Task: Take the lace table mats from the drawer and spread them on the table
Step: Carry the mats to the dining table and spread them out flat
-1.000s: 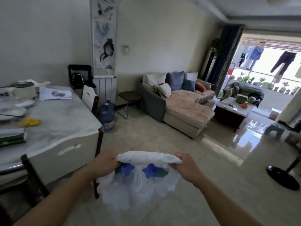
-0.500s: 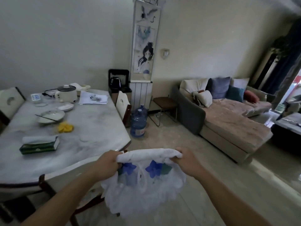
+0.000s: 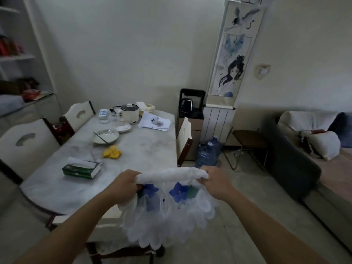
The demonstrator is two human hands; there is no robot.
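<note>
White lace table mats (image 3: 167, 216) with blue flower embroidery hang bunched between my hands, over the near right corner of the table. My left hand (image 3: 124, 184) grips the left end of the gathered top edge. The right end is pinched by my right hand (image 3: 215, 182). The scalloped lace edge droops down below both hands. The pale marble table (image 3: 144, 149) stretches away to the left and ahead of me. No drawer is in view.
On the table lie a green tissue box (image 3: 82, 168), a yellow cloth (image 3: 112, 152), a bowl with chopsticks (image 3: 105, 137), a small cooker (image 3: 129, 112) and papers (image 3: 154, 122). White chairs (image 3: 24, 143) line its left side, one chair (image 3: 183, 140) its right. A water bottle (image 3: 207, 153) and sofa (image 3: 304, 159) stand right.
My view has swung left from the living room toward the table, which now fills the middle. Both hands keep the same grip on the mats.
</note>
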